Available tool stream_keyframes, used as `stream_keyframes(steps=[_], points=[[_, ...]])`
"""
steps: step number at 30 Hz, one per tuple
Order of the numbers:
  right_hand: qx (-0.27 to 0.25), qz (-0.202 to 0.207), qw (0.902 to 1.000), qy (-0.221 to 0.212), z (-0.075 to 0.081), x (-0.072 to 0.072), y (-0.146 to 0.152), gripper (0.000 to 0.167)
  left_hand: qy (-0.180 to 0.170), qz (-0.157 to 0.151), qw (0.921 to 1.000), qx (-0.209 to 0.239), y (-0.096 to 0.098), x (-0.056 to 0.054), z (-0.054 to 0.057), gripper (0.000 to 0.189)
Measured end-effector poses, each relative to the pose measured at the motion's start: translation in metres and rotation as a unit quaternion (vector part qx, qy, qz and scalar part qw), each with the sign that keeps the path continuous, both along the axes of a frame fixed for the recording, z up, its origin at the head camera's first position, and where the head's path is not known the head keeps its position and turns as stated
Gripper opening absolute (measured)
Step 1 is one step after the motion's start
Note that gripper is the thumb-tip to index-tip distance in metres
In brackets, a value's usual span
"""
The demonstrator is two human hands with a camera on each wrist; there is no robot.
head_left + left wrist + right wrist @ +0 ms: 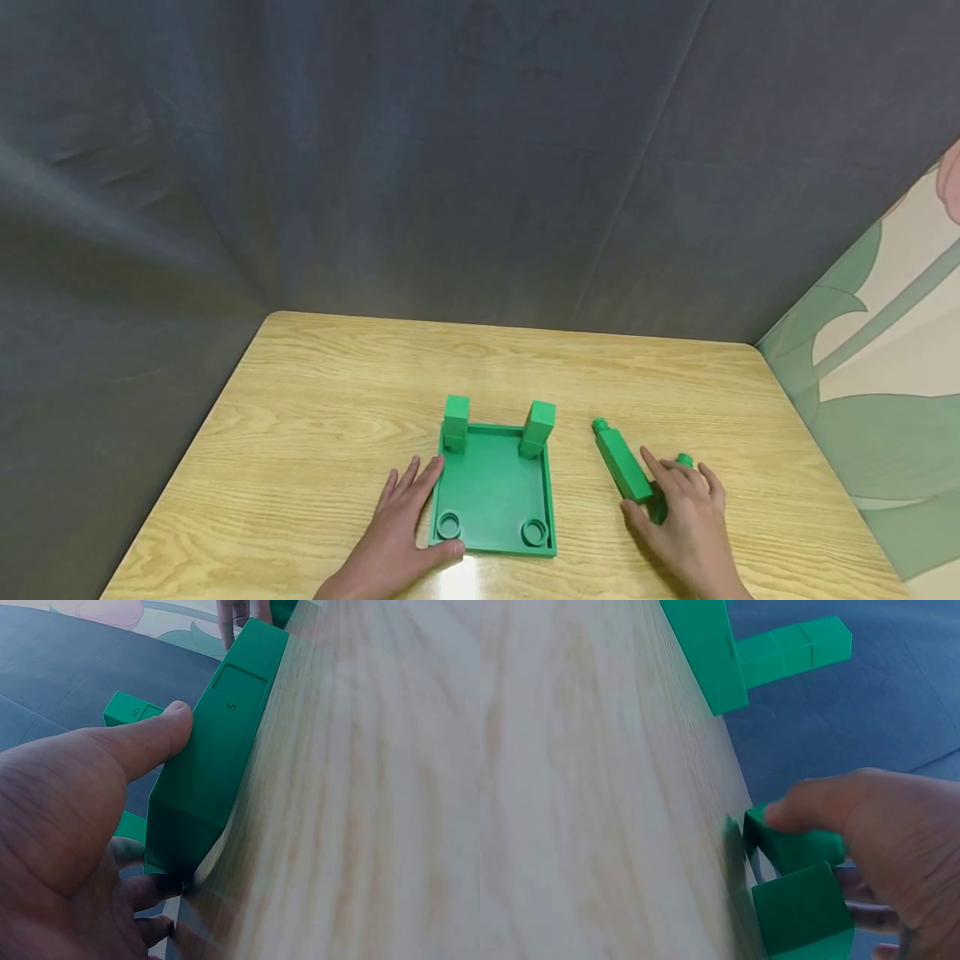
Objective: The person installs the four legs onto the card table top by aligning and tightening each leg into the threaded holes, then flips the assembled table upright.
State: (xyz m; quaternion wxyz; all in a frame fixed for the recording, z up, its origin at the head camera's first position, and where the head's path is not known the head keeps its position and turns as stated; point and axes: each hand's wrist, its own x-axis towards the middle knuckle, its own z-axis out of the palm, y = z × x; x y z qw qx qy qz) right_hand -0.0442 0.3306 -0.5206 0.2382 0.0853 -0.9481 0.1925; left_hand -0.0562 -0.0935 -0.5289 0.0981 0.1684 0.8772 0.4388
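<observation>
A square green base (491,492) with a raised rim lies on the table. Green legs stand upright at its far left corner (457,414) and far right corner (540,423); both near corners have round sockets (448,525). My left hand (397,533) grips the base's near left corner, thumb on the near side, fingers along the left side. To the right lies a loose green leg (621,461) with a knobbed end. Over a second loose leg (684,459), mostly hidden, is my right hand (686,517); its thumb touches a green block (795,851) in the right wrist view.
The wooden table (330,383) runs back to a dark cloth (465,167) hanging along the far and left sides. At the right edge is a patterned panel (885,417) with leaf shapes.
</observation>
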Motion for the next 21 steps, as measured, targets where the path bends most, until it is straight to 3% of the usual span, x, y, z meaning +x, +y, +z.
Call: stream_keyframes(steps=[6, 12, 17, 21], points=[[-0.079, -0.024, 0.9960, 0.032, 0.005, 0.001, -0.003, 0.074, -0.008, -0.005, 1.0000, 0.003, 0.000, -0.001, 0.003, 0.114], [-0.180, -0.079, 0.9793, 0.051, 0.014, 0.003, -0.010, 0.069, -0.009, -0.012, 0.9999, -0.002, 0.000, -0.001, 0.003, 0.115], [-0.251, -0.057, 0.9628, 0.084, 0.017, 0.004, -0.013, 0.062, -0.003, -0.010, 0.9999, -0.004, 0.000, -0.002, 0.002, 0.115], [-0.296, -0.042, 0.9505, 0.085, 0.016, 0.004, -0.012, 0.053, -0.005, -0.008, 0.9999, -0.009, -0.001, -0.001, 0.001, 0.115]])
